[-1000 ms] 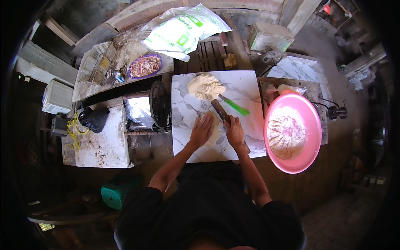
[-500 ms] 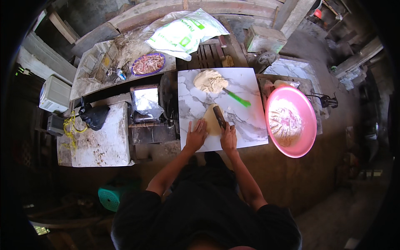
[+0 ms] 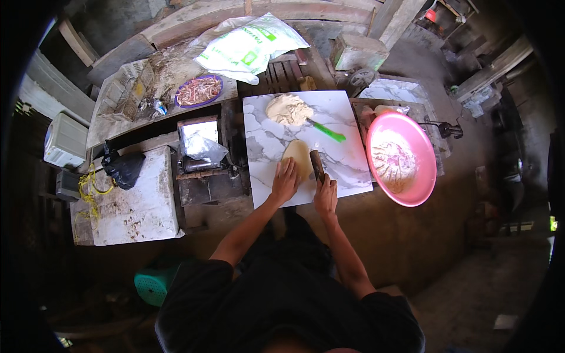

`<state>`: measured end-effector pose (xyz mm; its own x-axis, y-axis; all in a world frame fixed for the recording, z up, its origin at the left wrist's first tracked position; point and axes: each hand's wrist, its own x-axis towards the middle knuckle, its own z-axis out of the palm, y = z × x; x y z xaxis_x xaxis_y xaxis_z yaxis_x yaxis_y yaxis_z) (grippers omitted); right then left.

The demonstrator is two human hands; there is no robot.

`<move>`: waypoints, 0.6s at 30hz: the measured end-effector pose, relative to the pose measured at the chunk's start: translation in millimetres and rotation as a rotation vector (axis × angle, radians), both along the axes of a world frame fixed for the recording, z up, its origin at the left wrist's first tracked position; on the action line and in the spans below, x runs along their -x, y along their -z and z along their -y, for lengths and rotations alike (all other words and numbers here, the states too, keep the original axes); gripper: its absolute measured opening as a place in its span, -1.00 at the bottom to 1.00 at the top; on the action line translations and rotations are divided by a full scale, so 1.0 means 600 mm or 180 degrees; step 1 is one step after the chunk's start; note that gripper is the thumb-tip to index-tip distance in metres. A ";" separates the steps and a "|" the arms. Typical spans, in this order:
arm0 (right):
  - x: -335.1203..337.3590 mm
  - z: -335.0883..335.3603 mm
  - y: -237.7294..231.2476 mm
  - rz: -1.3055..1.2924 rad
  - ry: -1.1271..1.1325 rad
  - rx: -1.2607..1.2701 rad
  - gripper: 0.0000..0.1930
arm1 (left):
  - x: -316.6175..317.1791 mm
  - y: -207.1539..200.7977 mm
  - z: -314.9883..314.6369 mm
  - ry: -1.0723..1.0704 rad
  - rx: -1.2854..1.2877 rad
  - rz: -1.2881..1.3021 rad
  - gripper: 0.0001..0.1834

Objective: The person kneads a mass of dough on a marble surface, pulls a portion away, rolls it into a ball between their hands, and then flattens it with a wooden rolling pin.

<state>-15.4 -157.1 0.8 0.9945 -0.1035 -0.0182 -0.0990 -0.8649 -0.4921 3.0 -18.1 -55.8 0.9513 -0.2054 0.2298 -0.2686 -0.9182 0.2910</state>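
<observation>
A flattened oval sheet of pale dough (image 3: 300, 154) lies on the white marble-patterned board (image 3: 268, 141). My left hand (image 3: 285, 180) rests on its lower left part, fingers stretched out and flat. My right hand (image 3: 325, 197) is closed round the near end of a short dark wooden rolling pin (image 3: 317, 165). The pin stands at a slant just right of the dough sheet. Farther back on the board is a lump of soft dough (image 3: 288, 110), with a green-handled tool (image 3: 327, 132) whose far end meets the lump.
Right of the board stands a pink basin (image 3: 431, 167) with floury contents. At the left are a metal machine (image 3: 203, 141), a black plastic bag (image 3: 125, 167) and a purple-rimmed plate (image 3: 200, 106) of pinkish strips. A white-and-green sack (image 3: 247, 50) lies behind.
The rolling pin has shifted from lying over the dough to its right side, held by my right hand. My left hand has moved up onto the sheet. The whole view has shifted slightly.
</observation>
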 end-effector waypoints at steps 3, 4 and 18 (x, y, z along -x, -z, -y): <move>-0.008 0.014 0.009 0.0151 -0.0122 -0.0006 -0.64 | -0.027 0.009 0.004 -0.0126 0.0095 0.0366 -0.49; -0.011 0.018 0.013 0.0139 -0.0181 0.0001 -0.64 | -0.029 0.012 0.003 -0.0143 0.0105 0.0374 -0.49; -0.051 -0.002 0.006 0.0173 -0.0642 -0.0260 -0.63 | 0.021 -0.008 -0.003 -0.0334 0.0098 0.0054 -0.47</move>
